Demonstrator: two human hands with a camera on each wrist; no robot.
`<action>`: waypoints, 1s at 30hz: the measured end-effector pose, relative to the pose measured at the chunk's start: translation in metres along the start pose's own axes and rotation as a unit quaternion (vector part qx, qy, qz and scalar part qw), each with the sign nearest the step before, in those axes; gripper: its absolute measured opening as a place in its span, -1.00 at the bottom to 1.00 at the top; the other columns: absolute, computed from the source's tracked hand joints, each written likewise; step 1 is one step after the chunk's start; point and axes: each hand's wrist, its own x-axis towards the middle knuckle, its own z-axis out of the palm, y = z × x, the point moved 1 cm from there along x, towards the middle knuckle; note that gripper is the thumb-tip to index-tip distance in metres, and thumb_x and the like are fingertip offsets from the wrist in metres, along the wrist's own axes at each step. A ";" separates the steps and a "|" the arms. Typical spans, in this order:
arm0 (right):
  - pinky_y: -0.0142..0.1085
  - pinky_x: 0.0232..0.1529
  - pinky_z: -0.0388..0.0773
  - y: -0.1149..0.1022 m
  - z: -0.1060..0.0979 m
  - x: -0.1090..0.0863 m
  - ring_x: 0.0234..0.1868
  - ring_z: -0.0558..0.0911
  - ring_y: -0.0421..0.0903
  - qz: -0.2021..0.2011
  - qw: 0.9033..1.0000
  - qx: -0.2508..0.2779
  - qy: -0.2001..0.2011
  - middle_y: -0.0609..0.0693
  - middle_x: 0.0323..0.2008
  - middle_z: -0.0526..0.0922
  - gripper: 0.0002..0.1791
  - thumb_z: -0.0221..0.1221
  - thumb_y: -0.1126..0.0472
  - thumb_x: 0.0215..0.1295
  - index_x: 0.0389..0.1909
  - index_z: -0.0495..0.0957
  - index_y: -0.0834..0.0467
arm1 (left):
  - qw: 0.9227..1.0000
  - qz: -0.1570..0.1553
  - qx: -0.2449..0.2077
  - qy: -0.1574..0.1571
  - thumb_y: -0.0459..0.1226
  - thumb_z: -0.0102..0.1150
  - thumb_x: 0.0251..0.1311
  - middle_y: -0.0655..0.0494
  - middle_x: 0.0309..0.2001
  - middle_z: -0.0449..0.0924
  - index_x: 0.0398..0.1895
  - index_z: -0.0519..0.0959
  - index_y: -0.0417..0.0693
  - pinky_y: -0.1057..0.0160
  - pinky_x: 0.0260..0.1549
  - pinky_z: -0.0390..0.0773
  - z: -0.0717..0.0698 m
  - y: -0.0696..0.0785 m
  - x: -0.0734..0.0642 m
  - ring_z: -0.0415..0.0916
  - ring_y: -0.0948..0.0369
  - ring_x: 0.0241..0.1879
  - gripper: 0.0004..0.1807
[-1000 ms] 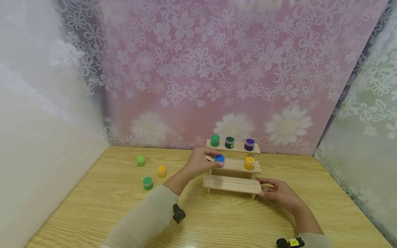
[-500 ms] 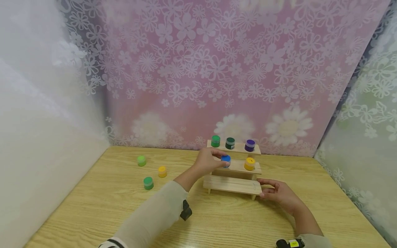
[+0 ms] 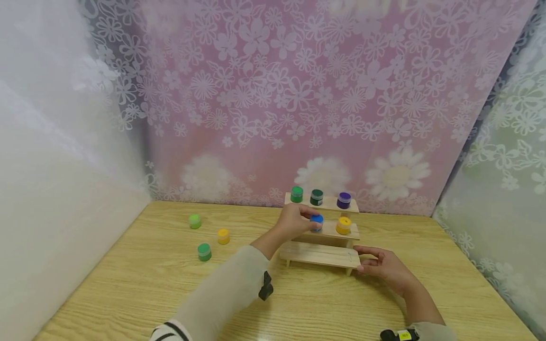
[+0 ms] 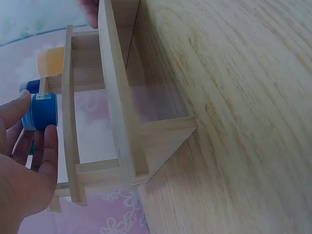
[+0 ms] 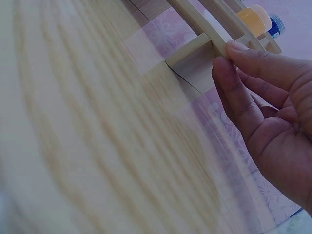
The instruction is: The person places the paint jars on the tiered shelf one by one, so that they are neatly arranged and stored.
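Observation:
Between thumb and fingertips, my left hand [image 3: 294,221] holds a small blue-lidded paint jar [image 3: 316,222] at the middle step of a three-tier wooden display stand [image 3: 320,254]. In the left wrist view this blue jar [image 4: 43,112] sits upright against the step, thumb on its lid side. A yellow paint jar [image 3: 343,225] stands just to its right on the same step. My right hand [image 3: 390,267] pinches the right end of the lowest step; the right wrist view shows the thumb [image 5: 239,47] on the board's edge and the other fingers beneath.
On the top step stand a green jar [image 3: 296,194], a dark green jar [image 3: 316,197] and a purple jar [image 3: 343,200]. Left on the wooden table [image 3: 128,284] are a light green jar [image 3: 195,221], a yellow jar [image 3: 223,236] and a green jar [image 3: 204,252]. A flowered curtain [image 3: 273,94] hangs behind.
My left hand has carried the blue jar rightward along the middle step, closer to the yellow jar. The right hand has stayed at the stand's end.

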 end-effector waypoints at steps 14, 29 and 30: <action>-0.26 -0.05 0.61 -0.002 0.001 0.004 -0.06 0.66 -0.09 0.002 1.000 -0.012 0.004 0.11 -0.03 0.64 -0.23 0.25 0.23 0.33 0.42 0.13 0.41 | 0.999 0.018 -0.002 0.033 -0.24 0.44 0.10 0.17 -0.17 0.67 -0.10 0.74 0.00 0.40 -0.41 0.63 0.010 -0.006 -0.001 0.60 0.32 -0.27 -0.73; -0.29 -0.06 0.61 0.000 0.000 0.002 -0.08 0.67 -0.11 0.006 1.000 -0.005 0.006 0.12 -0.07 0.66 -0.19 0.27 0.22 0.31 0.43 0.10 0.42 | 0.998 0.034 -0.051 0.011 -0.35 0.45 0.06 0.02 0.04 0.62 -0.01 0.70 -0.06 0.36 -0.27 0.65 0.008 -0.009 -0.007 0.63 0.18 -0.09 -0.63; -0.29 -0.06 0.61 0.000 0.000 0.002 -0.08 0.67 -0.11 0.006 1.000 -0.004 0.006 0.13 -0.07 0.66 -0.19 0.28 0.22 0.31 0.43 0.10 0.43 | 0.998 0.036 -0.058 0.011 -0.36 0.45 0.06 0.02 0.06 0.60 -0.01 0.70 -0.06 0.36 -0.26 0.65 0.008 -0.010 -0.008 0.62 0.14 -0.05 -0.63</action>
